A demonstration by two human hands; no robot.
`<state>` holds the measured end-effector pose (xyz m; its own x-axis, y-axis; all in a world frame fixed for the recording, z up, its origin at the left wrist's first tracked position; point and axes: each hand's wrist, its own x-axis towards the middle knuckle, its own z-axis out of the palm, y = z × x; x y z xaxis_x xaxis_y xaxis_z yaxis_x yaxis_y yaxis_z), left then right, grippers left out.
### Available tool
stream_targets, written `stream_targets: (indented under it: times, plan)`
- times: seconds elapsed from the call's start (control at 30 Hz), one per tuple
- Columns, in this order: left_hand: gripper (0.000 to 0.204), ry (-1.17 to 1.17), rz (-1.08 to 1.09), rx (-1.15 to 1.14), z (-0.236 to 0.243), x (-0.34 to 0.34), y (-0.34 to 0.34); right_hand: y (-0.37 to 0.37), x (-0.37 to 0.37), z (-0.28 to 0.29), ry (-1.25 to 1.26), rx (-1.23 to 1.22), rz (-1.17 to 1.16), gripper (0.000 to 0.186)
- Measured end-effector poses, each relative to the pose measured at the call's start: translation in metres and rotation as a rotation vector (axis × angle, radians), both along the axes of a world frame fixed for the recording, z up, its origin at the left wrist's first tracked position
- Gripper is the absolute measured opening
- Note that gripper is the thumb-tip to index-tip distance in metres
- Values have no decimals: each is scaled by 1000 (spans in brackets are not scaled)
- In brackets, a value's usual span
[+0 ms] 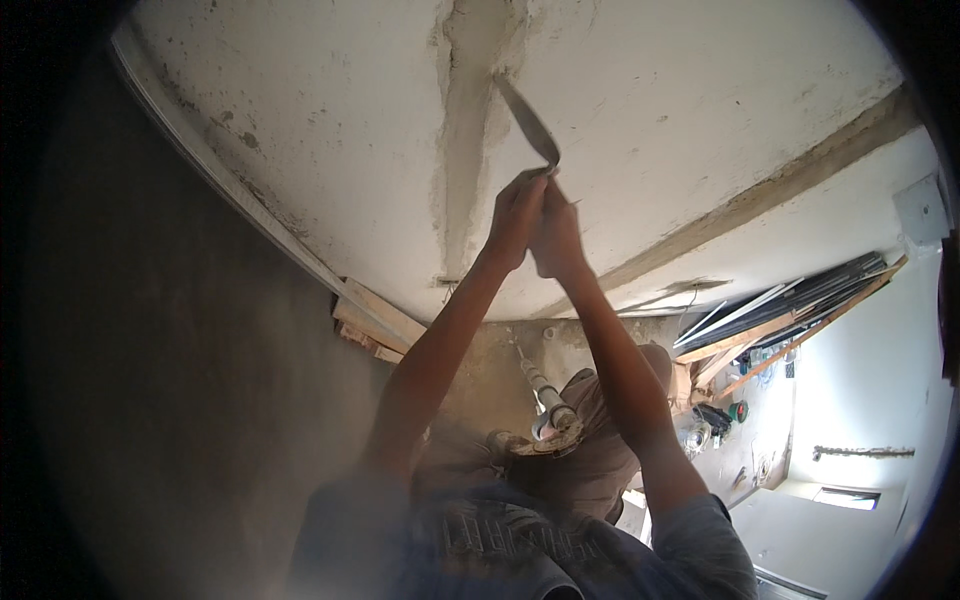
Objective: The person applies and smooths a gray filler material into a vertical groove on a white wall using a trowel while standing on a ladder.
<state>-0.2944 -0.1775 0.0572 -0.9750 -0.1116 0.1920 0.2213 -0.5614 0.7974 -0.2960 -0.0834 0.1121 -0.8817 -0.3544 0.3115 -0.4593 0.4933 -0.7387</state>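
Both my arms reach up toward a white wall. My left hand and my right hand are pressed together, fingers closed around the handle of a trowel. The handle is hidden inside them. From the hands the narrow grey blade points up and left. Its tip meets the right edge of a vertical strip of grey mortar in the wall.
A second mortar strip slants across the wall at right. Wood planks lean at the wall's foot on the left. A stepped grey cylindrical object stands near my legs. Long dark strips and boards are piled at right.
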Motion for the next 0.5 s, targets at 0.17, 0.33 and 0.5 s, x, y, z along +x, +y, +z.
stream_targets:
  times: [0.17, 0.33, 0.5]
  plan:
    - [38, -68, 23, 66, 6, 12, 4, 1, 2, -11, -135, 41, 10, 50]
    - [35, -60, 2, -21, -2, -6, -6, -4, 1, 4, -139, -5, -36, 38]
    - [51, -105, 94, -87, 12, 6, 6, 5, 6, 6, -283, -74, 49, 32]
